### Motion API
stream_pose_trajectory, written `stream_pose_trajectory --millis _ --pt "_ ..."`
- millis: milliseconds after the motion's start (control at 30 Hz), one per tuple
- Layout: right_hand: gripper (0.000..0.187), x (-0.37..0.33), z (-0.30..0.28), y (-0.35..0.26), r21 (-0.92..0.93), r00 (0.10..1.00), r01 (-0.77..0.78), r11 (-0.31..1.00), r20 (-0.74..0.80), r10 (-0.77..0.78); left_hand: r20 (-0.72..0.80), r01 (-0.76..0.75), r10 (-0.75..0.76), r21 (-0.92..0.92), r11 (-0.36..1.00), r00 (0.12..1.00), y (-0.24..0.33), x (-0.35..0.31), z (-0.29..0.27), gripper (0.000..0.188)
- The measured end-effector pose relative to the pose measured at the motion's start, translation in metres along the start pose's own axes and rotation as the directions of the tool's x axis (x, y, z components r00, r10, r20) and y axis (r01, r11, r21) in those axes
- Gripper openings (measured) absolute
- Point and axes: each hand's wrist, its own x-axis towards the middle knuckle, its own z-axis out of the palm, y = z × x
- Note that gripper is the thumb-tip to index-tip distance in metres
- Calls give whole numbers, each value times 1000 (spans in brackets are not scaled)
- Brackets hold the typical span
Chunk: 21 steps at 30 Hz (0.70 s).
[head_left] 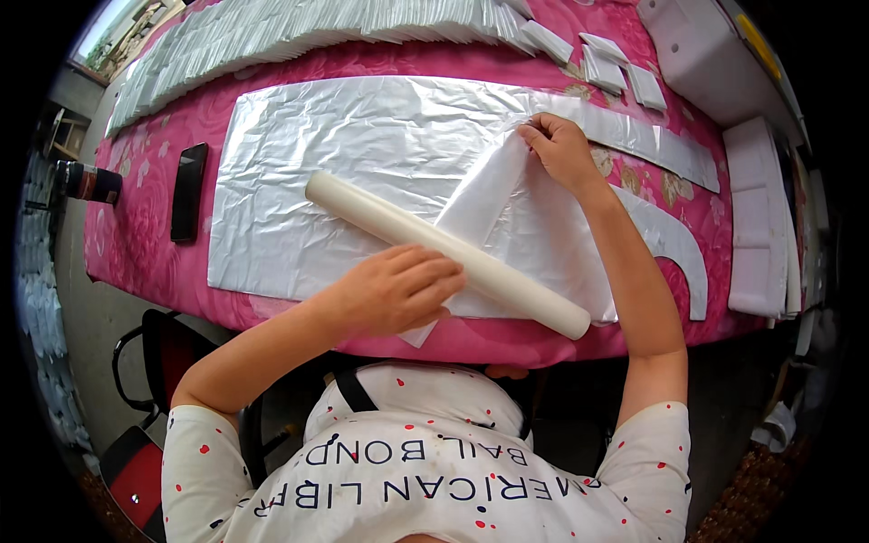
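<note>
A stack of shiny, translucent white plastic sheets (335, 118) lies flat, with strap-like ends at the right. My right hand (558, 152) pinches the edge of the top sheet near its far right part, lifting it into a folded flap (482, 195). Diagonally across the sheets lies a long cream tube (520, 290), over part of that flap. My left hand (398, 288) is at the tube's near side, its fingers curled together against it. A narrow end of plastic shows below this hand; whether the fingers grip it is hidden.
A pink flowered cloth (149, 213) covers the table. Many folded white packets (308, 27) line the far edge, with several loose ones (605, 68) at the far right. A black phone (189, 193) and a dark jar (90, 183) are left. White foam boxes (759, 217) stand right.
</note>
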Motion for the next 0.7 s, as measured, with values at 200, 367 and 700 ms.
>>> stream_pose_trajectory --millis 200,367,700 --pt "25 8 -5 -2 142 968 -248 958 -3 251 305 73 -70 4 997 950 16 -18 23 77" --pt "39 -51 12 -42 -65 997 76 995 -24 -78 305 174 -170 17 985 937 38 -27 36 80" --pt "48 -149 10 -37 -513 957 283 810 93 -276 262 225 -230 46 973 937 57 -26 45 77"
